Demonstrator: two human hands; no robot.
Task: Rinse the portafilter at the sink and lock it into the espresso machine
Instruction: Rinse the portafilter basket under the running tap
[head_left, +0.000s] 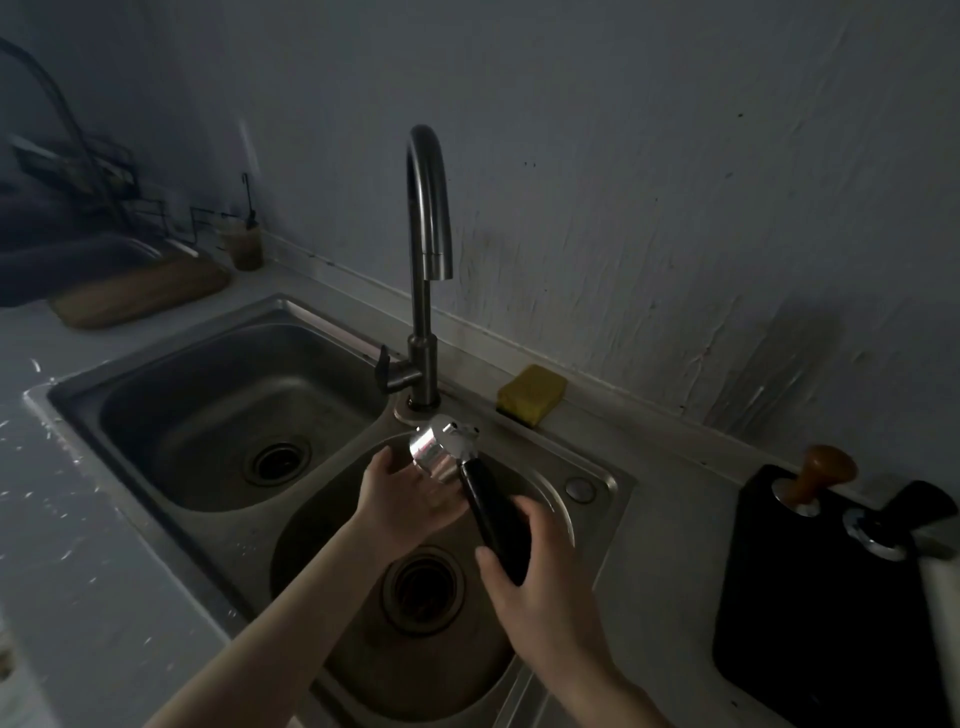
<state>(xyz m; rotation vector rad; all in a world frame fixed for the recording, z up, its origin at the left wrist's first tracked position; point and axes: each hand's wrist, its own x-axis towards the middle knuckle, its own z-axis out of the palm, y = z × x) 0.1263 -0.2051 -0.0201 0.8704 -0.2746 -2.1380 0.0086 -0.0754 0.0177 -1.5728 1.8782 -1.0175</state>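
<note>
The right hand comes in from the lower right with the forearm angled up and left, fingers and thumb wrapped around the black handle of the shiny steel portafilter. It holds the portafilter over the smaller right basin of the stainless steel double sink, the handle slanting down toward the person and the round metal head tipped up and away, just below and in front of the base of the tall curved grey metal tap. The left hand reaches in from the lower left, forearm straight, palm open and fingers spread narrow against the side of the portafilter's head, cupping rather than gripping it.

The head sits close to the sink's back rim and the tap base, with little room behind it. Beneath both hands the right basin lies open down to its round drain. The larger left basin is well apart. A yellow rectangular sponge rests on the ledge just right of the tap. Farther right, a black mat carries a wooden-handled tamper.
</note>
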